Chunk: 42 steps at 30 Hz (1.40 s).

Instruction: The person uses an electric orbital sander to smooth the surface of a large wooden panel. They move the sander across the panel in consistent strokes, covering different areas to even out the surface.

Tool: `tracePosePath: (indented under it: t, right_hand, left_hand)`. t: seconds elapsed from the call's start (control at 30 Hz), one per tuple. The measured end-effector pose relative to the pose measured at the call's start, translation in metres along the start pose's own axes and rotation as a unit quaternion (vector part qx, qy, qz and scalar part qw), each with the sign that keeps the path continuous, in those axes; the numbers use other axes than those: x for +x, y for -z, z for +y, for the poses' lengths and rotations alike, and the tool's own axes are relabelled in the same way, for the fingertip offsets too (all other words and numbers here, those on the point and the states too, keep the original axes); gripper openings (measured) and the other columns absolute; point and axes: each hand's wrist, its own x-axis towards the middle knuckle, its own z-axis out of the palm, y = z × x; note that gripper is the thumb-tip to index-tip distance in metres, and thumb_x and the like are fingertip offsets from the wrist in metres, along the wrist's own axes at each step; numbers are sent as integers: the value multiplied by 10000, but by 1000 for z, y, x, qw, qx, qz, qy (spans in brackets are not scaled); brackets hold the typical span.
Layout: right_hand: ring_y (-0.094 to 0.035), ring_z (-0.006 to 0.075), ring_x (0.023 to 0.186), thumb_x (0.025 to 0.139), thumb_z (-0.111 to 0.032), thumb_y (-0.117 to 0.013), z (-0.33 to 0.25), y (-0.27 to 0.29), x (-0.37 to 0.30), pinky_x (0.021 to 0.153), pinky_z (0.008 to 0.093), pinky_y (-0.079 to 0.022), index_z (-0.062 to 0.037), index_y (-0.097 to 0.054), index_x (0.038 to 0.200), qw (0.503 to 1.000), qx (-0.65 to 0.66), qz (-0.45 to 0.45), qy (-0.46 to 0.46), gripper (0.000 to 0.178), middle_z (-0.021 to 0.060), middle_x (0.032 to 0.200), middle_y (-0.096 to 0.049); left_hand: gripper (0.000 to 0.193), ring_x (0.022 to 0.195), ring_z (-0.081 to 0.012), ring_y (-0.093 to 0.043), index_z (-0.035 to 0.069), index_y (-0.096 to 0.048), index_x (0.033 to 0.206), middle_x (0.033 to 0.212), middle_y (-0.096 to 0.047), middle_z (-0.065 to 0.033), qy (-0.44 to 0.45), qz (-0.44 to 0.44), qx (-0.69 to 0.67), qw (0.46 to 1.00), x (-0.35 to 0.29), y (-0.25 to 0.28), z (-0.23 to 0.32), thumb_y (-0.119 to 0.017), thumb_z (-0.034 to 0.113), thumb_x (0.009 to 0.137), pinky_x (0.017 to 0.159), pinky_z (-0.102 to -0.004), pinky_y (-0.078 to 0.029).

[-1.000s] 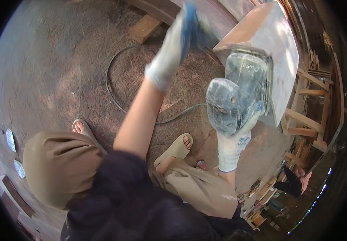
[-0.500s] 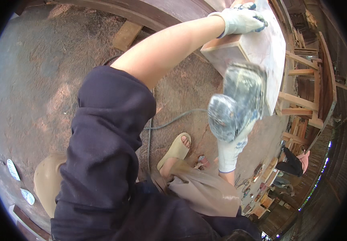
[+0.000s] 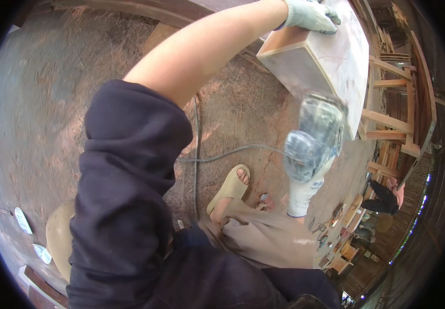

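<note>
My left hand, in a pale knit glove with dark patches, lies over the upper edge of a pale wooden box-like piece, its fingers stretched onto the whitish face. My right hand, also gloved, is wrapped round a dusty power sander. The sander is blurred by motion. Its pad side faces the lower part of the whitish face; whether it touches there I cannot tell. Most of my right fingers are hidden behind the sander's body.
A grey cable runs over the brown floor past my sandalled foot. At right stands a wooden frame with legs. Beyond it are a person and scattered wood pieces. A wood block lies behind my left arm.
The sander and my right hand have moved right and slightly down. My left hand has shifted a little up and left along the wooden piece. The whole view has shifted slightly.
</note>
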Motion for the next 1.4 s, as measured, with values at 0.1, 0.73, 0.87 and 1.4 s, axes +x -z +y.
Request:
tracePosePath:
  t: [0.1,0.73,0.87,1.4]
  right_hand:
    - [-602,432,1196,792,-218,-801,9,3,-4,977,457,-492,-50,-173,1575,999,28,15,-31,1018,287,1392,-529]
    - [-702,384,873,753,-244,-815,65,12,-21,743,449,-550,2,-418,1438,997,-73,30,8,829,203,986,-704]
    - [-720,322,892,731,-241,-842,58,3,-8,790,437,-557,-11,-450,1426,991,112,60,-47,831,173,1027,-715]
    - [-550,275,1197,912,-146,-653,51,-66,-18,1049,403,-441,-5,-438,1440,389,895,99,-194,587,134,1288,-581]
  left_hand:
    - [391,1174,-255,-502,56,-588,1284,1329,-495,-168,-15,1,0,1000,5,-2,2,-600,184,915,982,-355,-452]
    - [441,1085,-166,-536,67,-550,1386,1391,-452,-75,89,-82,-124,985,-9,13,26,-611,232,981,907,-298,-484]
    - [445,1189,-211,-529,46,-549,1375,1356,-527,-109,17,-77,-104,991,0,16,27,-632,225,975,1018,-339,-443]
    - [814,1473,-197,-257,92,-208,1589,1611,-245,-101,214,-39,-117,969,-26,18,51,-682,259,948,1185,-292,-283]
